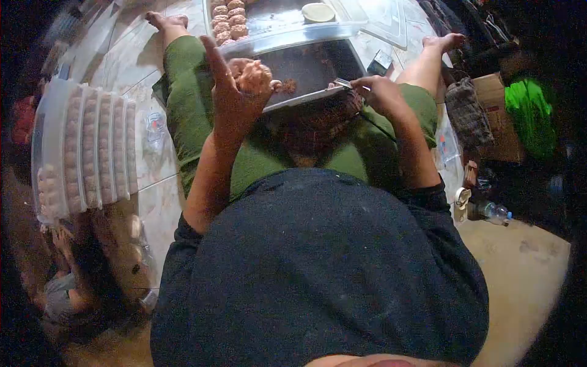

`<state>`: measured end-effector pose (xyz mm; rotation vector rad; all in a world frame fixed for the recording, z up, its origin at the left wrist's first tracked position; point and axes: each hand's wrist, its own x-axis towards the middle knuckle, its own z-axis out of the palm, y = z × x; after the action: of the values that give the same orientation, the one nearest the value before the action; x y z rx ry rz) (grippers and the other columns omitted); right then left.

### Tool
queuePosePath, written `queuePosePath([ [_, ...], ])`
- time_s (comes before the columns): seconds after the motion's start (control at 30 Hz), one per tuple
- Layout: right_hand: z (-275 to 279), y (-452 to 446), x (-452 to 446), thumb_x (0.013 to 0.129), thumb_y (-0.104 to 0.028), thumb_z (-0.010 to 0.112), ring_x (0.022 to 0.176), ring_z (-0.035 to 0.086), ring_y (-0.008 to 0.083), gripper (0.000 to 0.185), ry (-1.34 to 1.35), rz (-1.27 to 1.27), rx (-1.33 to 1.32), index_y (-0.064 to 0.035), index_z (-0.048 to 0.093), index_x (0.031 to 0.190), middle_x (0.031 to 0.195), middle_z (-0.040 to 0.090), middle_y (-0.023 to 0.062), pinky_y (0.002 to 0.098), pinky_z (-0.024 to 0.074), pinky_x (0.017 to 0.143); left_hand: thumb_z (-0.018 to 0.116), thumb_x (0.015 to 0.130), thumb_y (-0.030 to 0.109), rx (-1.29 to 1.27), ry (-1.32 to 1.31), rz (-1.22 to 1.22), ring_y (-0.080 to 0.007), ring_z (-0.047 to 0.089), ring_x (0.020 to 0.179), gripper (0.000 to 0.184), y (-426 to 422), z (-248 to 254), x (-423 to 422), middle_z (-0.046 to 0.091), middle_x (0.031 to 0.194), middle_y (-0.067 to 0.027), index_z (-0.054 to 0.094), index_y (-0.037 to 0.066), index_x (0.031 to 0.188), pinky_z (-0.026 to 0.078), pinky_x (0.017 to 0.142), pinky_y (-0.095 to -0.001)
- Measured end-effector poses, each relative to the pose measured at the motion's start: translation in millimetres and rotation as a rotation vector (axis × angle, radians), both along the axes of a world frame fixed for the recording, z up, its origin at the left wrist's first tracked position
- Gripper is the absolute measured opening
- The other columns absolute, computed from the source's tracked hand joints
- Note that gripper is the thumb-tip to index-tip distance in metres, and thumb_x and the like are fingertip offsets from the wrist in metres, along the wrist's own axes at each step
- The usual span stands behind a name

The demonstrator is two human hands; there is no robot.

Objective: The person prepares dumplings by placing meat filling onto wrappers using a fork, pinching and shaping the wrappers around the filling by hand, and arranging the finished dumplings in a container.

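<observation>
My left hand [235,101] holds a lump of sticky pinkish-brown mixture [255,78] over the left side of a rectangular metal tray [312,96]. Its thumb points up, while the fingers are partly hidden behind the lump. Brown crumbs [285,86] lie inside the tray close to this hand. At the tray's near right corner, my right hand [384,96] grips a small metal utensil [343,83] by its end. The utensil's tip is at the rim, and its exact kind is unclear. The tray sits between my spread legs.
Beyond the tray, a clear plastic container [293,35] holds rows of brown balls [229,21] and a round pale disc [318,12]. Stacked clear boxes [85,147] filled with balls stand left on the tiles. A plastic bottle [496,213] and cardboard box [498,116] are on the right.
</observation>
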<state>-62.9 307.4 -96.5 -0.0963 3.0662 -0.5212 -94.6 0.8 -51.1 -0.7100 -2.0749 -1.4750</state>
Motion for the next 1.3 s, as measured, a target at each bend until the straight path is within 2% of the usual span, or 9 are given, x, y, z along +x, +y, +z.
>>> queuePosePath([
  [0.13,65.2,-7.1,16.6,0.076,-0.012,0.061,0.077,0.062,0.0295,0.015,-0.175,-0.017,0.226,-0.0102,0.066,0.090,0.083,0.064,0.0136,0.0367,0.0475,0.068,0.074,0.069,0.009,-0.261,0.257,-0.037,-0.0166,0.056,0.072,0.053,-8.1,0.9,-9.1,0.058,0.078,-0.0089,0.049,0.002,0.115,0.048,0.067,-0.0276],
  [0.2,72.1,-2.2,18.6,0.078,-0.014,0.061,0.074,0.063,0.0289,0.014,0.010,0.011,0.137,-0.0103,0.066,0.090,0.083,0.064,0.0149,0.0362,0.0477,0.066,0.075,0.068,0.010,-0.115,0.304,-0.131,-0.0142,0.055,0.072,0.032,-4.2,0.2,-12.2,0.058,0.080,-0.0078,0.060,0.002,0.095,0.047,0.066,-0.0254],
  [0.33,114.6,-41.7,27.9,0.082,-0.014,0.060,0.065,0.063,0.0239,0.014,0.248,0.043,-0.192,-0.0083,0.064,0.094,0.076,0.064,0.0145,0.0314,0.0481,0.060,0.077,0.067,0.010,0.099,-0.420,-0.284,-0.0073,0.053,0.068,0.024,-1.0,17.3,9.4,0.059,0.075,-0.0018,0.060,0.004,0.083,0.045,0.062,-0.0221],
  [0.47,113.8,-93.3,27.5,0.079,-0.008,0.061,0.064,0.062,0.0185,0.021,0.575,0.436,-0.388,-0.0093,0.064,0.099,0.075,0.063,0.0079,0.0273,0.0502,0.059,0.073,0.069,0.007,0.005,-0.443,-0.257,-0.0058,0.052,0.066,0.019,6.5,31.2,16.4,0.058,0.071,0.0001,0.059,0.003,0.082,0.044,0.060,-0.0213],
  [0.93,98.1,-104.2,20.9,0.078,-0.004,0.061,0.070,0.062,0.0183,0.020,0.379,0.555,-0.495,-0.0042,0.065,0.098,0.079,0.063,0.0103,0.0263,0.0499,0.061,0.070,0.070,0.008,-0.082,-0.246,-0.237,-0.0093,0.058,0.065,0.015,0.8,27.4,18.5,0.063,0.072,-0.0052,0.060,0.002,0.077,0.048,0.060,-0.0242],
  [1.03,97.7,-105.2,26.2,0.080,-0.005,0.060,0.071,0.061,0.0151,0.019,0.331,0.507,-0.506,-0.0039,0.065,0.099,0.082,0.064,0.0086,0.0248,0.0494,0.063,0.066,0.074,0.014,-0.011,-0.341,-0.248,-0.0122,0.057,0.065,0.016,-1.6,20.2,16.1,0.060,0.070,-0.0040,0.057,0.002,0.079,0.049,0.061,-0.0267],
  [1.1,88.6,-98.8,25.3,0.083,-0.007,0.059,0.072,0.060,0.0119,0.019,0.351,0.351,-0.745,-0.0034,0.064,0.101,0.084,0.065,0.0057,0.0234,0.0486,0.064,0.067,0.074,0.015,-0.324,-0.129,-0.264,-0.0126,0.057,0.068,0.033,-4.2,10.5,-0.1,0.059,0.070,-0.0039,0.053,0.000,0.100,0.050,0.064,-0.0261],
  [1.23,75.7,-92.8,35.7,0.087,-0.009,0.056,0.075,0.056,0.0063,0.022,0.109,0.038,-1.126,-0.0019,0.061,0.106,0.087,0.064,0.0015,0.0208,0.0467,0.068,0.065,0.073,0.006,0.076,-0.317,-0.440,-0.0149,0.057,0.077,0.095,2.7,9.0,9.9,0.058,0.069,-0.0060,-0.004,0.000,0.138,0.048,0.068,-0.0269],
  [1.3,54.6,-96.4,41.6,0.087,-0.008,0.054,0.078,0.056,0.0056,0.024,0.029,0.010,-1.190,-0.0007,0.059,0.110,0.090,0.063,0.0025,0.0205,0.0458,0.071,0.063,0.077,0.011,0.005,-0.340,-0.351,-0.0195,0.058,0.073,0.100,7.8,7.6,8.9,0.059,0.074,-0.0111,-0.018,0.005,0.136,0.049,0.066,-0.0293],
])
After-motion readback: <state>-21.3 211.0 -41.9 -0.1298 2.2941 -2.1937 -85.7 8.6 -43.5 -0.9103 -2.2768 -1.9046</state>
